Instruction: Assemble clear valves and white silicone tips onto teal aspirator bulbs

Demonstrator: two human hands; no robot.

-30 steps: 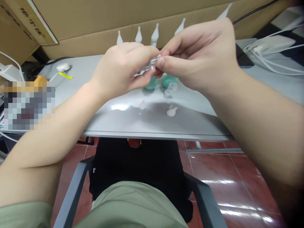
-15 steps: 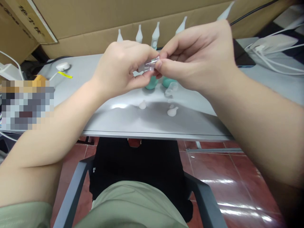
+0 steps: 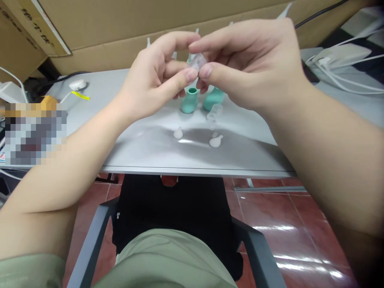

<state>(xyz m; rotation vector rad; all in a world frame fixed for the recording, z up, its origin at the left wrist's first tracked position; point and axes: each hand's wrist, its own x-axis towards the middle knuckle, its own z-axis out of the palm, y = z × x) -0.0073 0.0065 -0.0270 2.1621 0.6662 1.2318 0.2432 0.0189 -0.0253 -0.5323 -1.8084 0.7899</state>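
Above the grey table, a small clear plastic piece [image 3: 198, 61] is pinched between my hands. My left hand [image 3: 162, 68] grips its left side with thumb and fingers, and my right hand [image 3: 240, 60] closes on it from the right. Fingers cover part of it, so its full shape is hidden. Below the hands stands a green rubber bulb [image 3: 189, 102] with an open round mouth. A second green bulb [image 3: 214, 99] is tilted beside it. A translucent plastic part [image 3: 215, 112] lies close by, and two small white caps, one left [image 3: 178, 133] and one right [image 3: 215, 141], rest nearer the table edge.
White nozzle tips [image 3: 284, 11] stick up behind the hands, along the cardboard wall [image 3: 120, 24]. At right are white cables with an adapter [image 3: 345, 54]. To the left lie a white round device [image 3: 78, 85] and a yellow tag [image 3: 81, 95]. The table's front edge [image 3: 198, 173] faces a chair armrest [image 3: 261, 248].
My left hand has turned, its thumb now along the near side of the clear piece, and both hands have risen slightly. The green bulb's open mouth has come into view.
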